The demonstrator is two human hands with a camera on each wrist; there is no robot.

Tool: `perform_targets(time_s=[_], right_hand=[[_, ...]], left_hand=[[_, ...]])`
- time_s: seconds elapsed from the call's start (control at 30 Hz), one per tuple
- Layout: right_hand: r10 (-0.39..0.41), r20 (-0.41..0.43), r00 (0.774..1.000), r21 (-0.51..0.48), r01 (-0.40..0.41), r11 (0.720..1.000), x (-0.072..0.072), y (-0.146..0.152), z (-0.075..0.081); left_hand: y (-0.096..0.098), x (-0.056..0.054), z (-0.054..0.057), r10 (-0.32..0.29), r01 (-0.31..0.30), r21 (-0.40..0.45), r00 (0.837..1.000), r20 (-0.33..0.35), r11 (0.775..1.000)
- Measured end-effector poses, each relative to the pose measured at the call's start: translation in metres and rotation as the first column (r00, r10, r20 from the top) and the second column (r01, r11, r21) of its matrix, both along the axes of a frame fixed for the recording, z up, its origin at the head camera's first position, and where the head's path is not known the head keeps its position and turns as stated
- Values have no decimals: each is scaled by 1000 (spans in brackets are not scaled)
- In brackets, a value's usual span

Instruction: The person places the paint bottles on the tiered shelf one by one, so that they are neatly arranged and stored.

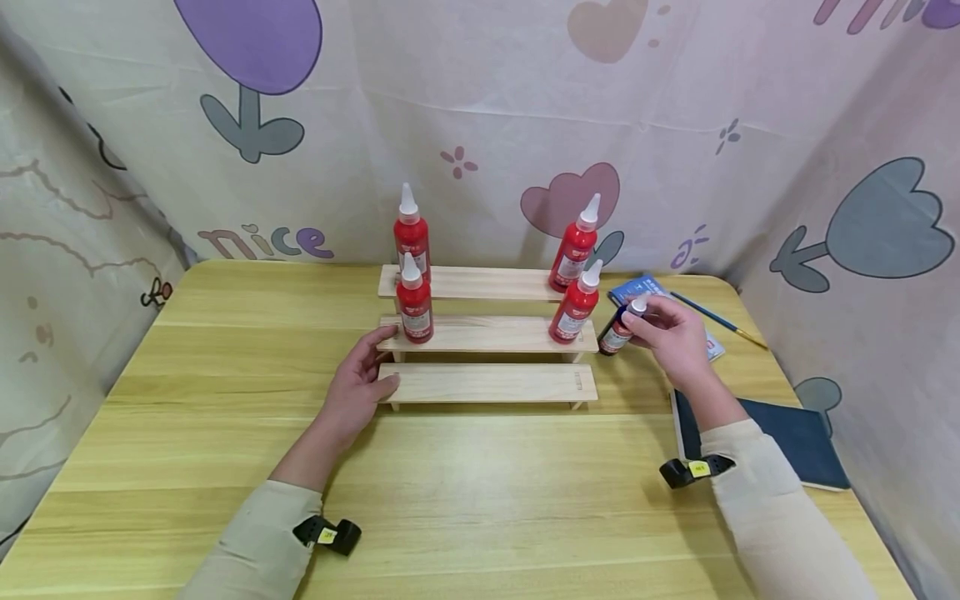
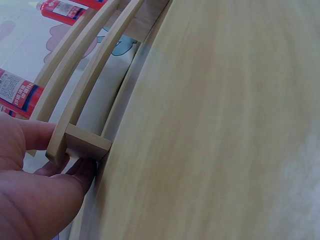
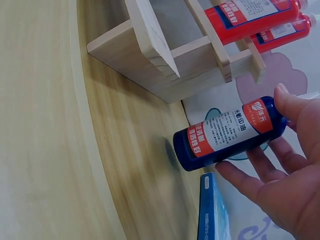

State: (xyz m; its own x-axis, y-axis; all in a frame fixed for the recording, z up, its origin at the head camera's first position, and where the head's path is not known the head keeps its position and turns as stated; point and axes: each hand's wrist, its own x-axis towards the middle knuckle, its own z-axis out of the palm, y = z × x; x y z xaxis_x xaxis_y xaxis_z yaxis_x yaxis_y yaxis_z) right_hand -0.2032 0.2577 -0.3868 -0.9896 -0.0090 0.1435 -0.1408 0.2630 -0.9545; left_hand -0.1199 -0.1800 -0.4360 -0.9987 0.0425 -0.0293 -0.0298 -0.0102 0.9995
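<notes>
A pale wooden three-step rack [image 1: 487,383] stands on the table. My left hand [image 1: 352,387] grips its left end, thumb on the lowest step and fingers around the end. My right hand [image 1: 675,337] holds a dark blue ink bottle [image 3: 227,132] near its neck, between thumb and fingers. That bottle is tilted, with its base just right of the rack's middle step and its white tip partly behind the thumb. Red ink bottles with white pointed caps stand at both ends of the upper two steps, such as the middle step's left bottle [image 1: 416,310] and right bottle [image 1: 574,310].
Behind my right hand lie a blue-and-white packet [image 1: 637,287] and a paintbrush [image 1: 716,318]. A dark blue notebook [image 1: 795,437] rests under my right forearm. A printed cloth [image 1: 480,92] hangs behind the wooden table [image 1: 480,500].
</notes>
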Motion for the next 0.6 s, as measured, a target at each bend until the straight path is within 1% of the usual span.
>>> perform_targets(time_s=[0.07,0.3,0.43,0.6], right_hand=[[-2,-11,1000,-20,2,1000,3,2,1],[37,-31,999,-116,-41,992,14,8,6],[63,-49,997,-131,-69,989,23,10,10],[80,-65,995,-107,-87,990,33,11,16]], left_hand=[[0,0,0,-1,1,-1,1000,-1,1000],[0,0,-1,0,0,-5,1000,-1,1000],[0,0,-1,-2,2,-13,1000,0,1000],[0,0,0,2,-2,-14,1000,-1,1000]])
